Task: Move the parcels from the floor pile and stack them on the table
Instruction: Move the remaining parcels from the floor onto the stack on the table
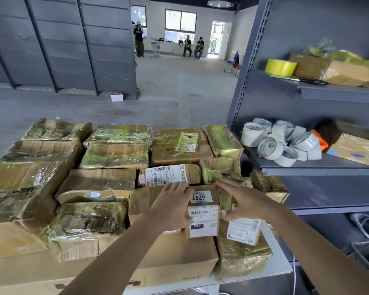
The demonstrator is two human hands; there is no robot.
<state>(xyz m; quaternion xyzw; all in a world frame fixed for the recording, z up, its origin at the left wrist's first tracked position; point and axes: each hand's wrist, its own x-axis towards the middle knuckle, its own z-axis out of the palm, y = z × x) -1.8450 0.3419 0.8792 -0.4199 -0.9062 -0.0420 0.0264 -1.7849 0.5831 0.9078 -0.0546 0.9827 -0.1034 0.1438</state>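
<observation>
This is a parcel depot or storeroom. Taped cardboard parcels (115, 154) bearing barcode shipping labels (166, 174) cover the white table (279, 267) from 9 to 1 o'clock. At 2 to 3 o'clock stands grey slotted metal shelving (332, 92) holding a heap of white packing-tape rolls (281, 141), a yellow tape roll (280, 67) and wrapped boxes (337, 71). At 10 to 11 o'clock tall grey shelf units (73, 43) stand on a bare concrete floor (179, 99). Far off at 12 o'clock, people (197, 47) sit by windows.
</observation>
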